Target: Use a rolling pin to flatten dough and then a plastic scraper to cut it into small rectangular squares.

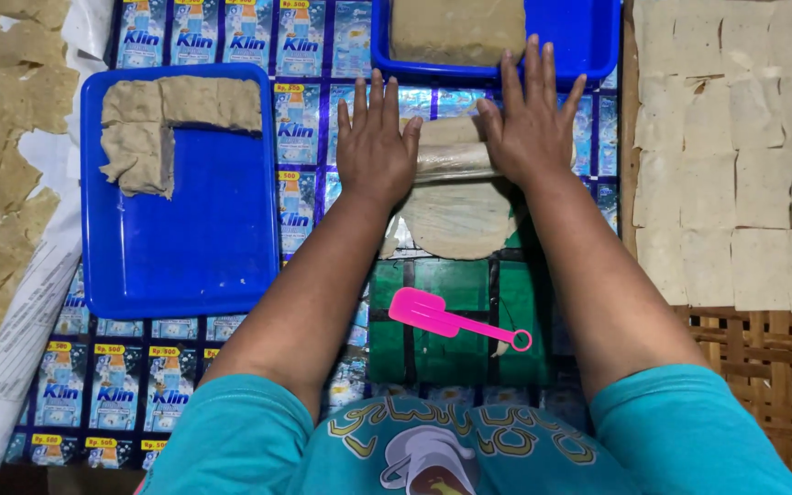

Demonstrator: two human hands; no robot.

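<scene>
Pale dough (458, 218) is flattened on the green board (433, 353) under a roller (451, 156), pressed by the left hand (376, 147) and right hand (532, 128), fingers spread flat. Uneven pressure could likely tear the thin sheet.

The person wears a teal short-sleeved shirt (469, 449) with a yellow-outlined printed design on the chest; forearms bare.
</scene>
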